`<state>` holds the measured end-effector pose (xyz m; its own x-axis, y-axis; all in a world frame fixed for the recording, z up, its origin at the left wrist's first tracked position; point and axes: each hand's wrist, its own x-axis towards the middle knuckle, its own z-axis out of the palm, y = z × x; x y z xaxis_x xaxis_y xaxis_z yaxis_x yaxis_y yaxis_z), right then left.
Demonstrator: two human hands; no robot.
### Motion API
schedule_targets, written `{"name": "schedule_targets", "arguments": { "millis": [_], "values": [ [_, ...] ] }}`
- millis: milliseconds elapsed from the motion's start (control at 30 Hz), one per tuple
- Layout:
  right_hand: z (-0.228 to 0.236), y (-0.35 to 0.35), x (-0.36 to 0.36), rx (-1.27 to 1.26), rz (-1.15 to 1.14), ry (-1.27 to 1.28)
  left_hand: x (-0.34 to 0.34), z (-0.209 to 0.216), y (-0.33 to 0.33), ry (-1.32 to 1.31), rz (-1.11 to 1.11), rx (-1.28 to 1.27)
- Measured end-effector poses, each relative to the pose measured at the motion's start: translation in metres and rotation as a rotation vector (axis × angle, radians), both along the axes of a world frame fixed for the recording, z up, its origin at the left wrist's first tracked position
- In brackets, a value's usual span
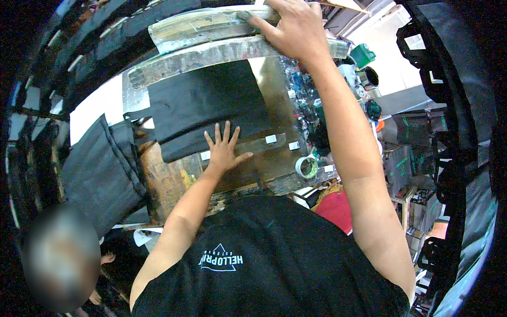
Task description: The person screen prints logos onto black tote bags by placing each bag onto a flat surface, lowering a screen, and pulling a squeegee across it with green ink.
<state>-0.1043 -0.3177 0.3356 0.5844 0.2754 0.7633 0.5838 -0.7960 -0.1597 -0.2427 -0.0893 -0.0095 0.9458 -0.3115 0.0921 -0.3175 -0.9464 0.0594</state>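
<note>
My left hand [224,150] lies flat with fingers spread on the near edge of a black piece of fabric [206,103], which looks like a bag. The fabric rests on a worn, stained work board [277,116]. Small white squares [271,139] are stuck to the board beside the hand. At the far side, my right hand [298,29] is closed over the upper edge of a paint-stained wooden frame [206,29], with its thumb on the near face. Its other fingers are mostly hidden behind the edge. A second thick, stained bar [211,57] runs just below it.
A tape roll [306,167] sits at the board's right edge. Beyond it stand a green jug [363,55] and a dark cup [368,78]. More black fabric [100,174] hangs over the left side. Another person's hand [95,297] shows at lower left. Dark racks [63,58] line the far left.
</note>
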Motion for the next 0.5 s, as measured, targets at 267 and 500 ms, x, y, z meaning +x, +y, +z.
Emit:
{"name": "schedule_targets", "arguments": {
  "millis": [267,500],
  "values": [
    [0.002,0.009,0.012,-0.007,0.024,0.014,0.019,-0.018,-0.06,-0.045,-0.056,-0.121],
    [0.001,0.013,0.017,-0.021,0.004,0.038,0.009,-0.018,-0.083,-0.063,-0.03,-0.213]
  ]
}}
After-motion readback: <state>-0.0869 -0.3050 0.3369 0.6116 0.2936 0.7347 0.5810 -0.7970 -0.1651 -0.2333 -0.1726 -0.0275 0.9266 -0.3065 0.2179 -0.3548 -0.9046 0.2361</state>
